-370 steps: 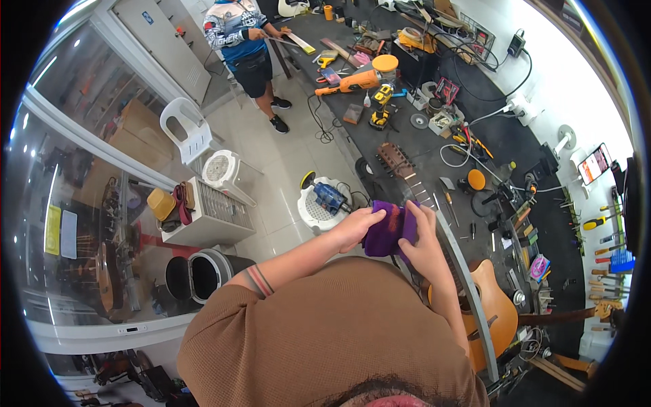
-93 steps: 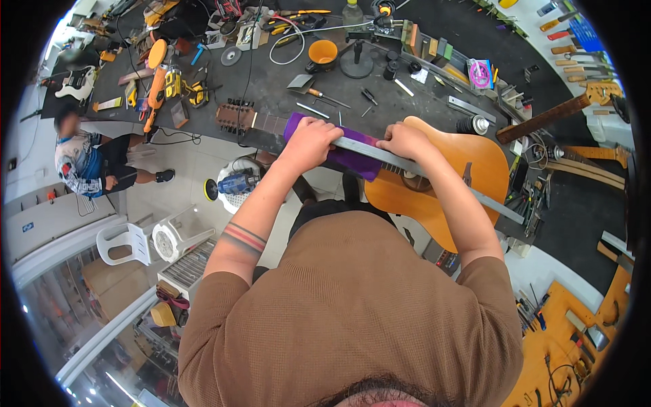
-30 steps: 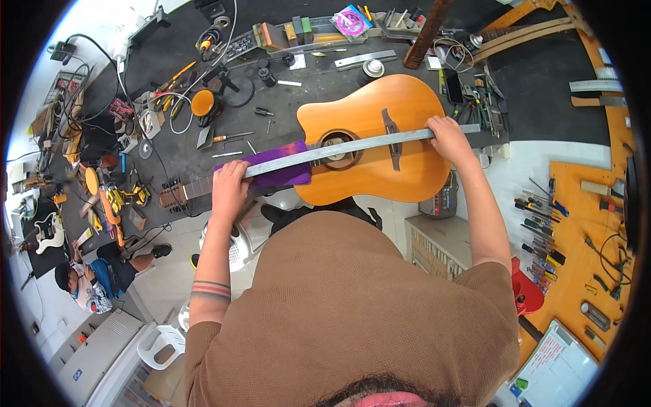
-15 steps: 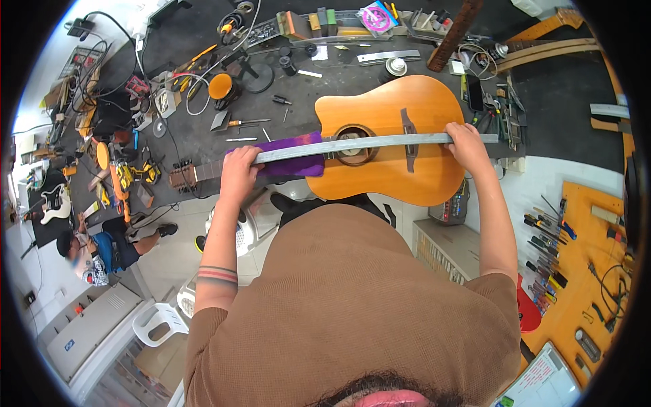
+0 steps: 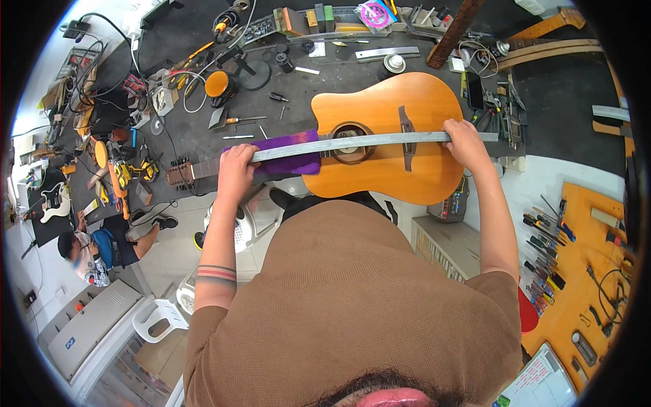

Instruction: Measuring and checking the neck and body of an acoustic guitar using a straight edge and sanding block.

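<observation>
An acoustic guitar (image 5: 380, 108) lies face up across the front of the bench, its body to the right and its headstock (image 5: 179, 175) to the left. Along its length runs a long grey metal bar (image 5: 352, 142), passing over the neck, soundhole and bridge (image 5: 407, 139). My left hand (image 5: 237, 167) is closed round the bar's left end above the neck. Near the other end, my right hand (image 5: 466, 144) grips the bar over the lower part of the body. Beneath the bar a purple cloth (image 5: 288, 163) covers part of the neck. No strings can be made out.
Behind the guitar are a round tin (image 5: 394, 64), a steel ruler (image 5: 387, 53), an orange-topped jar (image 5: 218, 85) and small tools. A wooden post (image 5: 450, 34) rises at the back right. A phone (image 5: 475, 91) lies right of the guitar. Another person (image 5: 102, 247) sits at far left.
The guitar has shifted very slightly left in the picture, along with the cloth and my left hand. Both hands keep their grip on the bar.
</observation>
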A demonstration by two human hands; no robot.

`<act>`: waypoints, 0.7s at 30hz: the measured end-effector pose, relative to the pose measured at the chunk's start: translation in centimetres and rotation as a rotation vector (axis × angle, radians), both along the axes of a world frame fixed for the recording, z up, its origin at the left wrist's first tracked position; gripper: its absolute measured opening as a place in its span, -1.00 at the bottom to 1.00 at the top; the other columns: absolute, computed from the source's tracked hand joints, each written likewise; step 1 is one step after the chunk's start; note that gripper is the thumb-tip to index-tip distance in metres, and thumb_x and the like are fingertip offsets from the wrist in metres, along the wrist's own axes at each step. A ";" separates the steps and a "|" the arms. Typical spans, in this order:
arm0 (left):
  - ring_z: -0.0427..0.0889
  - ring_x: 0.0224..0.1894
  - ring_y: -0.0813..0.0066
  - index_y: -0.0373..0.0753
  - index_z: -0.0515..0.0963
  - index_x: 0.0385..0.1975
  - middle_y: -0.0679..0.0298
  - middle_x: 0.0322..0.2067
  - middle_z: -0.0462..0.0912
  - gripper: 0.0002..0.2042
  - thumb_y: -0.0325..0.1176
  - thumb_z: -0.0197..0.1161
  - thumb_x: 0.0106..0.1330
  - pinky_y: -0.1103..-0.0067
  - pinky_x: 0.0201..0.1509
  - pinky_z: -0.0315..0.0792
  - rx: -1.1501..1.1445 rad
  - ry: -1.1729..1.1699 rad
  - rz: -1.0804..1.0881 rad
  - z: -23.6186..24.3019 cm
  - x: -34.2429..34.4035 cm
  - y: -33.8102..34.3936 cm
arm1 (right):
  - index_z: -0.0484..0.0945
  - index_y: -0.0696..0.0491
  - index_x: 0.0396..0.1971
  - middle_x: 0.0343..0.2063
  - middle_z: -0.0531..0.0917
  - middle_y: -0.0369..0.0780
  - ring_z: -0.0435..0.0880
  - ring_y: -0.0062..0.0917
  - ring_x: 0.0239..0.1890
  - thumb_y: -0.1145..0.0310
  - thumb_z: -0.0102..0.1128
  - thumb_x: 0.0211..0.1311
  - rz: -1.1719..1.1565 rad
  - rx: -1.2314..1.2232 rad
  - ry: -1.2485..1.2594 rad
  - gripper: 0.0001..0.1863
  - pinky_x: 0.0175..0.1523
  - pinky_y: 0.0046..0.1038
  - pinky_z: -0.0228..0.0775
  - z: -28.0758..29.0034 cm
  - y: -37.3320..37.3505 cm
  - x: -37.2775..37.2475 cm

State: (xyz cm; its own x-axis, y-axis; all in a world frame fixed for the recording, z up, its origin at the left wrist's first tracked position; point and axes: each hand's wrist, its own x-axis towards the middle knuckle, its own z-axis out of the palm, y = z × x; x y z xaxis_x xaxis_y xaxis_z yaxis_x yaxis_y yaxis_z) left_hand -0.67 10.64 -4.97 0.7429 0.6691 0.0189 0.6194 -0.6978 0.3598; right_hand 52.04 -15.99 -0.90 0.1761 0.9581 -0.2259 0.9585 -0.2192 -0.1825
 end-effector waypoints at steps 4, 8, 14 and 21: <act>0.63 0.10 0.15 -0.15 0.64 -0.03 0.25 -0.05 0.71 -0.64 -0.47 0.46 0.13 0.24 0.24 0.39 -0.003 0.008 -0.010 0.1 0.1 0.2 | 0.46 0.09 -0.23 -0.15 0.67 -0.12 0.65 -0.11 0.09 0.59 0.41 0.09 -0.002 0.022 0.013 -0.69 0.38 -0.03 0.35 -0.1 -0.4 0.1; 0.63 0.11 0.13 -0.14 0.63 -0.02 0.25 -0.03 0.70 -0.63 -0.47 0.45 0.13 0.22 0.24 0.37 0.000 0.015 0.001 0.0 0.2 -0.1 | 0.47 0.10 -0.22 -0.15 0.67 -0.12 0.64 -0.10 0.10 0.59 0.41 0.09 0.005 0.032 0.009 -0.69 0.41 -0.02 0.33 -0.2 -0.5 0.1; 0.62 0.12 0.14 -0.14 0.63 -0.02 0.25 -0.02 0.69 -0.64 -0.47 0.45 0.15 0.21 0.25 0.36 -0.002 0.019 0.005 0.1 0.3 -0.3 | 0.48 0.10 -0.22 -0.16 0.66 -0.12 0.64 -0.12 0.06 0.59 0.40 0.08 0.010 0.056 0.020 -0.70 0.38 -0.03 0.34 -0.2 -0.7 0.0; 0.58 0.16 0.20 -0.14 0.61 0.03 0.30 0.00 0.66 -0.62 -0.46 0.43 0.19 0.21 0.29 0.34 -0.004 0.097 -0.022 0.4 0.3 -0.2 | 0.52 0.08 -0.17 -0.14 0.65 -0.15 0.63 -0.13 0.08 0.53 0.43 0.06 0.001 0.049 0.066 -0.67 0.45 -0.04 0.29 0.0 -0.9 0.4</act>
State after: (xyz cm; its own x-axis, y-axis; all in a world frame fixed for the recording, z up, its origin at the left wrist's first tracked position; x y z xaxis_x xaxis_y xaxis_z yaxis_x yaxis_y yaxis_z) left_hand -0.37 10.47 -4.54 0.7558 0.6524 -0.0566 0.6358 -0.7104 0.3020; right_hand 52.42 -16.90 -0.86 0.1615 0.9685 -0.1897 0.9443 -0.2075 -0.2555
